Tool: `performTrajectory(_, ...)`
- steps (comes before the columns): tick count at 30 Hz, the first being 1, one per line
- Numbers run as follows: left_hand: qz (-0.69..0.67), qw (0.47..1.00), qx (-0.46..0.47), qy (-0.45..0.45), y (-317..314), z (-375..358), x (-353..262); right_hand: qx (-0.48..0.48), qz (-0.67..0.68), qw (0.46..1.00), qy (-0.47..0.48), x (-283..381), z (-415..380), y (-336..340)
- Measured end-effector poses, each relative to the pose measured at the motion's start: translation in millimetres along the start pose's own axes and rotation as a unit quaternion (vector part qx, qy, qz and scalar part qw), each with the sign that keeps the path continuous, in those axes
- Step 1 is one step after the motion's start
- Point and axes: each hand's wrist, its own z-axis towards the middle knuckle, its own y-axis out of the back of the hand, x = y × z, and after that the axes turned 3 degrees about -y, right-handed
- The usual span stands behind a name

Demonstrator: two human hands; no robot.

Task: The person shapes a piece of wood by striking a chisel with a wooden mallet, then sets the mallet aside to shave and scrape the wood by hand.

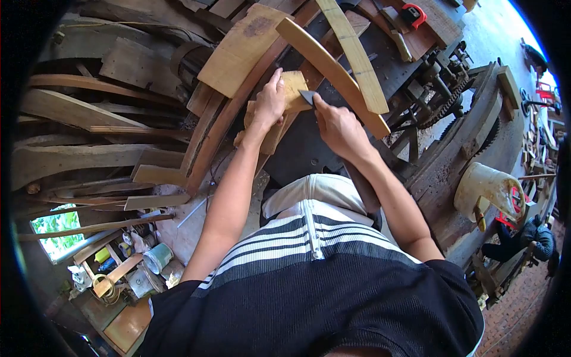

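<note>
Just in front of me, my left hand (272,102) is closed on a pale, rough-cut wooden block (295,86), steadying it from its left side. My right hand (342,126) grips a knife (307,97) close behind its dark pointed blade, whose tip is right at the block's right face. A long brown handle (361,189) runs back from that hand beneath my forearm. Beyond the block, a curved wooden piece (333,70) and a paler strip with pencil marks (357,59) lie across the dark work surface. A wide pale board (244,47) rests at the upper left.
Stacked curved planks (77,154) fill the left side. A red tape measure (413,16) lies at the top right. To the right are machinery with a chain (449,98), a toothed saw blade (489,140) and a dirty white bucket (485,187). A grey-green bucket (157,257) stands lower left.
</note>
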Motion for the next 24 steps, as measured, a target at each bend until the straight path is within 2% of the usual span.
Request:
performTrajectory(2,-0.019,0.999,0.006,0.043,2,-5,-15,-0.017,-0.004,1.000,0.018,-10,17,-9)
performTrajectory(6,0.042,0.999,-0.010,-0.002,0,4,-1,-0.041,-0.005,0.999,0.034,-10,26,-12)
performTrajectory(9,-0.012,0.999,0.008,0.045,3,1,-7,0.008,-0.001,1.000,0.018,-2,10,4)
performTrajectory(12,0.018,1.000,0.013,0.022,2,-1,-11,0.035,0.011,0.999,-0.007,-8,29,3)
performTrajectory(15,-0.030,0.997,0.029,0.058,7,-3,-15,0.026,0.031,0.999,-0.010,-12,40,-1)
performTrajectory(16,-0.030,0.997,0.028,0.058,7,-2,-13,-0.019,0.000,0.999,0.035,-15,33,-5)
performTrajectory(18,-0.027,0.999,0.022,0.039,5,-1,-12,-0.001,-0.014,0.999,0.030,-4,14,6)
performTrajectory(21,-0.017,0.992,0.066,0.106,16,-10,-35,0.030,-0.020,0.999,-0.009,0,21,8)
performTrajectory(22,0.022,0.999,0.022,0.016,2,1,-4,0.014,-0.024,1.000,-0.004,-8,36,-1)
performTrajectory(24,0.016,0.999,0.016,0.029,-2,1,-2,-0.011,-0.033,0.999,0.005,-9,46,-6)
